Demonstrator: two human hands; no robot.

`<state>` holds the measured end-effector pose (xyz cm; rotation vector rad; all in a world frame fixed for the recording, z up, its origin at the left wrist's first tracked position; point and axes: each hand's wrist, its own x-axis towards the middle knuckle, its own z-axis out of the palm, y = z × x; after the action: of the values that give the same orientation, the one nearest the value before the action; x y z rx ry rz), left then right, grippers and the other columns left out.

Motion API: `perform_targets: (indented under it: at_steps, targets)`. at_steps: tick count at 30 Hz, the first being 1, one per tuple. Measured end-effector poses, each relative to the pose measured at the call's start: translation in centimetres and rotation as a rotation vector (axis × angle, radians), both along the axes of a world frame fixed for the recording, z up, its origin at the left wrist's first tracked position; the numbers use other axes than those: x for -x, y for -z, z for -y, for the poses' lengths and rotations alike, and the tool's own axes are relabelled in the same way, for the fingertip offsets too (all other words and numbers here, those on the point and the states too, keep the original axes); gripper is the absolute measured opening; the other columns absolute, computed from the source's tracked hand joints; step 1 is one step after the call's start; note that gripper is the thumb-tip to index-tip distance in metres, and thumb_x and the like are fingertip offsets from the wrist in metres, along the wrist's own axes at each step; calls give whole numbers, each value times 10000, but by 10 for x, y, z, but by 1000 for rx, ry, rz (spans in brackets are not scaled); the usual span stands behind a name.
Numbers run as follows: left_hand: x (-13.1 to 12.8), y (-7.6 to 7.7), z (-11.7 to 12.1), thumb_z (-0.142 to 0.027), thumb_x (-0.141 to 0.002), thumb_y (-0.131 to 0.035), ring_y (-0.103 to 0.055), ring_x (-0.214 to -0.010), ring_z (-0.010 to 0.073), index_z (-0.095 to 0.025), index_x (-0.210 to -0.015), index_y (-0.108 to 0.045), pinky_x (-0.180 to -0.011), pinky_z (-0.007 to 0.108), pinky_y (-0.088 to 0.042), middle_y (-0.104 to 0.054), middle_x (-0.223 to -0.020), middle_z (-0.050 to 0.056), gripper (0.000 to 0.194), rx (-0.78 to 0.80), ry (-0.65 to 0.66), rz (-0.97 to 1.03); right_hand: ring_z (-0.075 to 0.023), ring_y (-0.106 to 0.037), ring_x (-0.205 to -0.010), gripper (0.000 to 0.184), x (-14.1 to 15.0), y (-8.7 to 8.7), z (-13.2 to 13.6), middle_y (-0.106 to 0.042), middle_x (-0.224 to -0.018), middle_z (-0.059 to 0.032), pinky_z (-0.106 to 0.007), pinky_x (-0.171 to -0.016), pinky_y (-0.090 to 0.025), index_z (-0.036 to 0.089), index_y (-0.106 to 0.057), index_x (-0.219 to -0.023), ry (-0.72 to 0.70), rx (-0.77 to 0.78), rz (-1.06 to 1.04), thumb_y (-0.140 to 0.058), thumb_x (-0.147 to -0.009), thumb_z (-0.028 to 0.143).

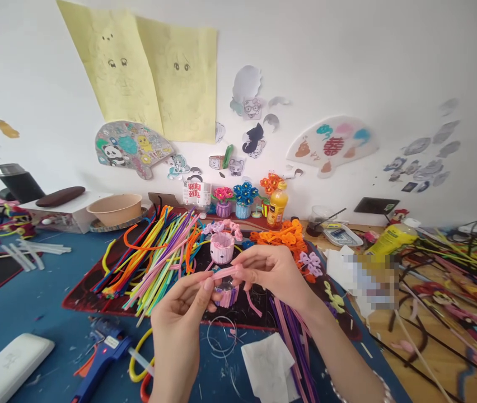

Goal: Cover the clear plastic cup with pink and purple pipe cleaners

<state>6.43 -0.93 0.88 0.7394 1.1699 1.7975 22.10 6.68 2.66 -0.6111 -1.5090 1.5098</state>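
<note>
**Pink strip [224, 273] between our fingertips**

We've left hand [182, 310] and right hand [272, 273] both clamped on it, probably to hold it straight. Pink pot [223, 254] sits just beyond our grip; glue gun [106, 354] lies nearer, left, likely for reach.

The background is formed by a plain white wall [331, 50], against which the far edge of a wooden table [440, 362] is set. Most of the table surface is covered by a blue mat [66, 313], while bare wood is shown along the right edge. Above the far edge, two yellow sheets [188, 95] with drawn eyes are fixed, and below them a colourful fan [127, 148] is mounted. Farther right, small paper cut-outs [252, 108] and a whitish fan [318, 145] are attached. The wall is softly lit, and it is slightly greyed towards its right side.
</note>
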Motion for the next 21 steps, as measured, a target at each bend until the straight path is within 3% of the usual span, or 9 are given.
perform_targets:
  at_steps: [7, 13, 21]
  targets:
    - [3, 3, 2, -359, -592, -910, -656, -574, 110, -172, -805, -786, -494, 134, -508, -752, -682, 35, 310, 2, 17, 6, -148, -739, -663, 168, -3, 4, -2, -778, -766, -19, -212, -610, -607, 181, -766, -850, 15, -53, 108, -846, -751, 291]
    - [5, 5, 5, -367, -688, -849, -648, -597, 115, -167, -882, -774, -520, 156, -516, -743, -690, 32, 289, 7, -1, -89, -145, -709, -637, 116, -5, 4, -1, -773, -797, -21, -243, -640, -596, 200, -777, -871, 108, -324, 234, -788, -821, 303]
    - [7, 5, 6, -336, -655, -864, -639, -575, 124, -158, -815, -781, -515, 172, -529, -721, -636, 31, 253, -10, -9, -94, -195, -732, -757, 129, -5, 5, -1, -784, -887, -43, -286, -683, -606, 238, -783, -946, 166, -566, 335, -715, -892, 333]
